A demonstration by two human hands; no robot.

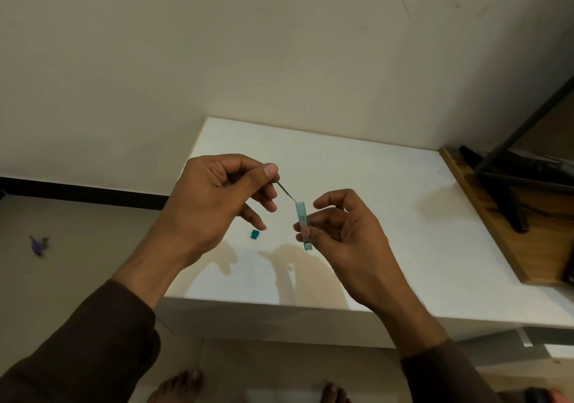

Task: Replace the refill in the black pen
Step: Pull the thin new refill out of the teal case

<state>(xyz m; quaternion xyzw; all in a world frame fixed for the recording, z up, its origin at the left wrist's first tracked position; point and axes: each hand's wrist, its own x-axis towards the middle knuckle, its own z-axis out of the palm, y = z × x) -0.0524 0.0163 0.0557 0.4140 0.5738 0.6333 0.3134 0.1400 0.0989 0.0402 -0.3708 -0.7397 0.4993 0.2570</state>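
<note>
Head view: white table [357, 169], beige wall [217, 45]

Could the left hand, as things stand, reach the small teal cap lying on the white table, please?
Probably yes: the small teal cap lies bare just below the left hand, nothing between; but its fingers pinch a thin grey refill, so that goes down first.

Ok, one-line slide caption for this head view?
Left hand draws a thin refill at the mouth of a teal tube held by the right hand.

Beige wall [217, 45], white table [357, 166] (dim light)
</note>
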